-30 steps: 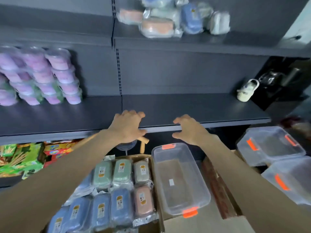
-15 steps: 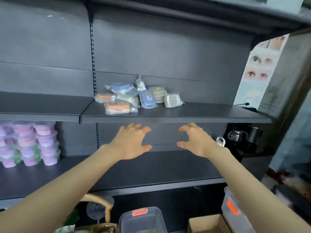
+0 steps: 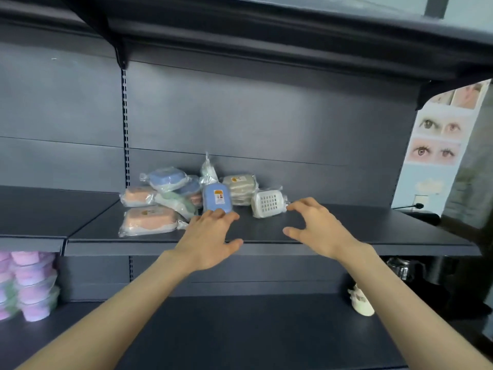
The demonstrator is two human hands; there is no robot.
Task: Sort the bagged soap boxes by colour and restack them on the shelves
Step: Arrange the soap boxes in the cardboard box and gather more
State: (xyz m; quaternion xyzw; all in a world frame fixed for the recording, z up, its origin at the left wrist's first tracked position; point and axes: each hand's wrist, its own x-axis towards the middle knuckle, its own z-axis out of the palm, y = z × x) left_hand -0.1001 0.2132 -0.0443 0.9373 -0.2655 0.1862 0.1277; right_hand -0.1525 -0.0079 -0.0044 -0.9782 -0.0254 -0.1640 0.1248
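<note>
Dark grey shop shelving fills the frame; poster of eyes (image 3: 437, 137) at the right edge, stacked pink tubs (image 3: 29, 287) at lower left under the upper shelf (image 3: 360, 236). Bagged soap boxes lie in a loose, unsorted heap at centre-left of that shelf, colours mixed, which is presumably why both hands go there. Front orange box (image 3: 149, 218) lies flat near the shelf lip, a second orange box (image 3: 138, 195) behind it. A blue box (image 3: 166, 178) sits on top of the pile, with a green box (image 3: 176, 202) tilted beneath it. A beige box (image 3: 240, 186) is toward the back. An upright blue box (image 3: 217, 200) stands on end, label facing out, propped against the heap. A white slotted box (image 3: 268, 203) leans at the heap's right end, slightly apart from the rest. Left hand (image 3: 210, 236): palm down, fingers spread and holding nothing, tips at the foot of the upright blue box; actual contact cannot be confirmed. Right hand (image 3: 317, 228): fingers apart and lightly curved, also empty, index tip just beside the white slotted box's bag, thumb over bare shelf. Judgement: the reach ends at the two nearest, loosest boxes, one per hand. Sorting of this heap not yet begun. Lower shelf (image 3: 240, 329) runs below the forearms, bearing a small cream object (image 3: 360, 303) at right.
</note>
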